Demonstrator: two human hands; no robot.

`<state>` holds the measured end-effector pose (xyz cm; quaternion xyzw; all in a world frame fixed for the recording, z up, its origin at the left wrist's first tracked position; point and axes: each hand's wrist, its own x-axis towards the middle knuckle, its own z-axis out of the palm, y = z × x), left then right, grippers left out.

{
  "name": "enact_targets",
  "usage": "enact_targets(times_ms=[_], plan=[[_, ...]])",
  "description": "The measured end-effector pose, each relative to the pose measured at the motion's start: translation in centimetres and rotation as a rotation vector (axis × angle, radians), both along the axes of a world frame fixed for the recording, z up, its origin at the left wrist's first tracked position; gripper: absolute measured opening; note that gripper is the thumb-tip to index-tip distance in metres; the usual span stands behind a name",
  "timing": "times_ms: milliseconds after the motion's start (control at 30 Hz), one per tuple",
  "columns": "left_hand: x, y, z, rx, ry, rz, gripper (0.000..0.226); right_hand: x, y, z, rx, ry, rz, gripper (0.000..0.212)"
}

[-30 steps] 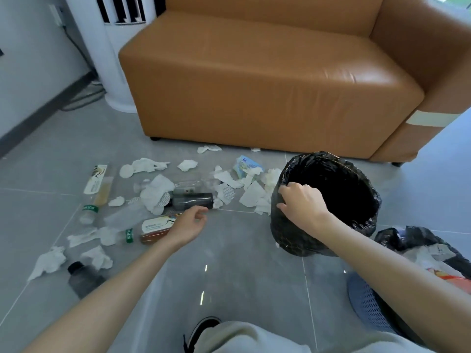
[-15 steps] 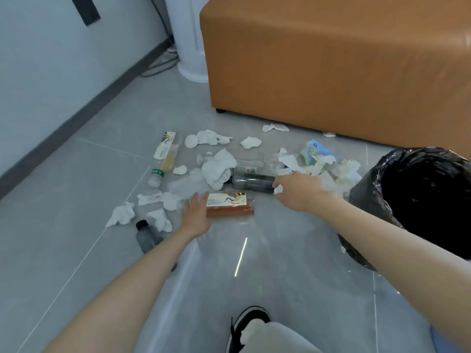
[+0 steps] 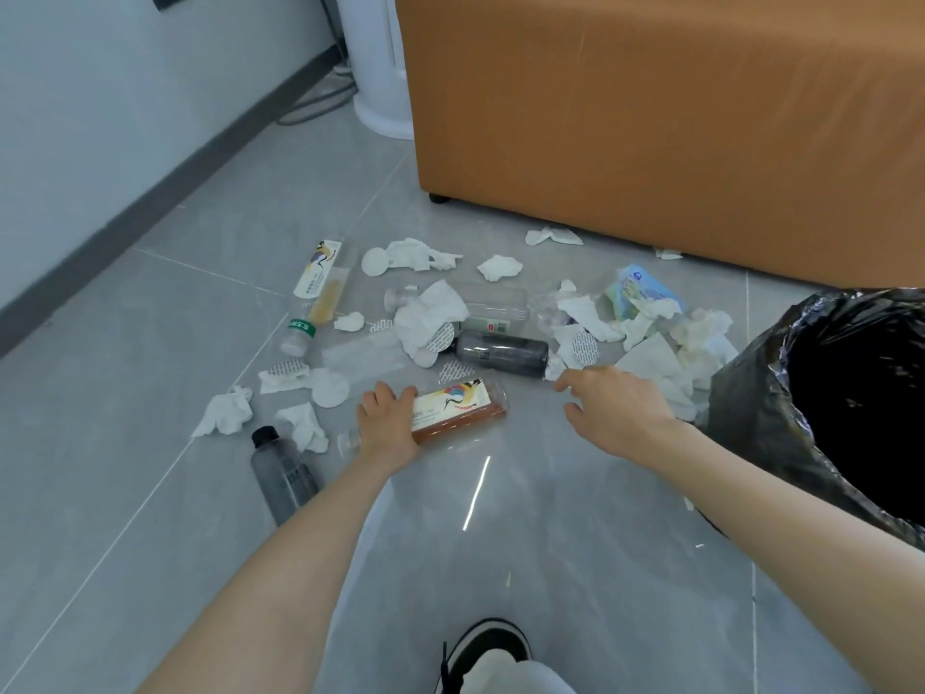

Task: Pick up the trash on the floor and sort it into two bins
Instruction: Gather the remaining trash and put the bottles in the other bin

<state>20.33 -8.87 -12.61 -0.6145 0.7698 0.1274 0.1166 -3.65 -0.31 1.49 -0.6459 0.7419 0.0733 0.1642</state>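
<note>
Trash lies scattered on the grey tile floor: crumpled white tissues, a dark grey bottle, a second dark bottle, a yellow-labelled bottle and a bottle of brown drink. My left hand lies over the neck end of the brown drink bottle, fingers curled on it. My right hand hovers just right of that bottle, fingers spread, its fingertips near the dark grey bottle's end. A bin lined with a black bag stands at the right.
An orange sofa blocks the far side. A white appliance base and cables sit near the wall at the back left. A blue-green wrapper lies among tissues. My shoe is at the bottom.
My right hand left the black bag's rim and reached left to the trash pile. My left hand settled onto the brown drink bottle. The view swung left and closer to the floor.
</note>
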Motion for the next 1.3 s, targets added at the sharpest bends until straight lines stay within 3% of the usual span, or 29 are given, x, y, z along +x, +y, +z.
enact_targets(times_ms=[200, 433, 633, 733, 933, 1000, 1167, 1233, 1300], plan=[[-0.3, 2.4, 2.9, 0.095, 0.122, 0.077, 0.077, -0.3, 1.0, 2.1, -0.073, -0.038, 0.010, 0.034], [-0.8, 2.1, 11.1, -0.163, 0.001, -0.237, 0.063, -0.3, 2.0, 7.6, -0.111, -0.023, 0.062, 0.039], [-5.2, 1.1, 20.5, -0.438, 0.090, -0.461, 0.053, -0.5, 4.2, 13.1, -0.092, 0.006, 0.099, 0.074], [-7.9, 1.7, 25.4, -0.574, 0.148, -0.583, 0.045, -1.2, 6.5, 14.7, -0.185, -0.007, 0.043, 0.088], [-14.3, 5.0, 33.1, -0.684, 0.178, -0.784, 0.057, -3.3, 9.0, 16.5, -0.432, -0.047, -0.196, 0.108], [-16.4, 6.9, 35.2, -0.728, 0.199, -0.829, 0.056, -4.7, 10.0, 17.1, -0.533, -0.031, -0.303, 0.102], [-20.0, 10.5, 38.3, -0.867, 0.240, -0.946, 0.051, -7.6, 12.8, 18.4, -0.739, -0.062, -0.496, 0.061], [-20.6, 10.7, 38.6, -1.017, 0.340, -0.969, 0.067, -8.3, 13.5, 18.5, -0.762, -0.136, -0.590, 0.059], [-21.1, 11.1, 39.2, -1.034, 0.534, -0.919, 0.096, -9.1, 14.4, 18.6, -0.786, -0.234, -0.711, 0.060]])
